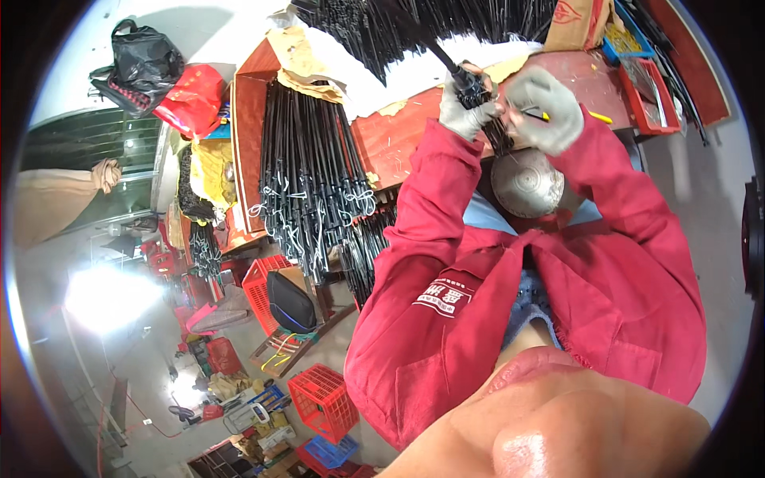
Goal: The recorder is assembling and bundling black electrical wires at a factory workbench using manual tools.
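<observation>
My left hand (468, 107), in a pale glove with bare fingertips, is closed around a black umbrella frame (476, 89). The frame's shaft runs up and to the left, and its gathered ribs point down toward me. Close beside it, my right hand (550, 111), also in a whitish glove, is curled with its fingertips near the ribs. A tool with yellow-and-black handles (599, 117) shows through the right hand's grip and pokes out past it; its working end is hidden. Below both hands is a round dull metal bowl (526, 185).
Black umbrella frames with white cords (307, 175) hang over the red table's (398, 151) left edge. More black frames (446, 28) lie along the back. At the right stand a red tray (649, 95) and a blue bin (625, 41). Red crates (323, 402) stand on the floor at left.
</observation>
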`<move>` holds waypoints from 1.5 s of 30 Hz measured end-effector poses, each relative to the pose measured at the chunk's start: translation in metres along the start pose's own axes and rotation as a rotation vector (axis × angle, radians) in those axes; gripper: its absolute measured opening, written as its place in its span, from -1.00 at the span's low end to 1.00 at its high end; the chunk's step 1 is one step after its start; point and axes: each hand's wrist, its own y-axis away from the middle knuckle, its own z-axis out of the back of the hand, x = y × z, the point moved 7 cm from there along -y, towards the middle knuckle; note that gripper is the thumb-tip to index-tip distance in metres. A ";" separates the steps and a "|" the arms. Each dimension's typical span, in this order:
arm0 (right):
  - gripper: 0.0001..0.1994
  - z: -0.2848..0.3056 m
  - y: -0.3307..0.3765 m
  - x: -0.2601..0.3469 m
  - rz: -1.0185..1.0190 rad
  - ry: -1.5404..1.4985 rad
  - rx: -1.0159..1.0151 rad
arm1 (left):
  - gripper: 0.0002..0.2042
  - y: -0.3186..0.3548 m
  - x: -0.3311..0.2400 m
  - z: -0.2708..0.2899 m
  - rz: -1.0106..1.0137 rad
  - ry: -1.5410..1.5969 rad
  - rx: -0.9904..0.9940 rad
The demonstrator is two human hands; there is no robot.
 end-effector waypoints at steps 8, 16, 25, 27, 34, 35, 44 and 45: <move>-0.78 -0.008 0.001 -0.030 -0.190 0.061 -0.020 | -0.73 -0.007 0.017 -0.003 0.174 0.471 -0.257; -0.79 -0.018 -0.003 -0.047 -0.165 0.044 0.083 | -0.74 -0.004 0.039 0.022 0.331 0.282 -0.236; -0.77 -0.026 0.001 -0.045 -0.137 -0.062 0.097 | -0.52 0.008 0.001 -0.008 0.098 -0.040 0.000; -0.79 -0.025 0.004 -0.037 -0.168 -0.054 0.076 | -0.61 0.007 0.012 -0.002 0.151 0.154 -0.013; -0.85 -0.017 0.004 -0.011 -0.095 0.150 -0.097 | -0.76 0.010 0.017 -0.011 0.233 0.384 -0.224; -0.85 -0.016 0.006 -0.019 -0.082 0.091 -0.068 | -0.79 0.014 0.014 -0.009 0.202 0.398 -0.253; -0.77 0.018 0.097 -0.139 -0.791 0.943 0.672 | -0.61 0.037 0.001 0.009 -0.028 -0.076 -0.262; -0.75 0.016 0.094 -0.136 -0.697 0.956 0.648 | -0.62 0.042 -0.013 0.002 -0.176 -0.582 -0.256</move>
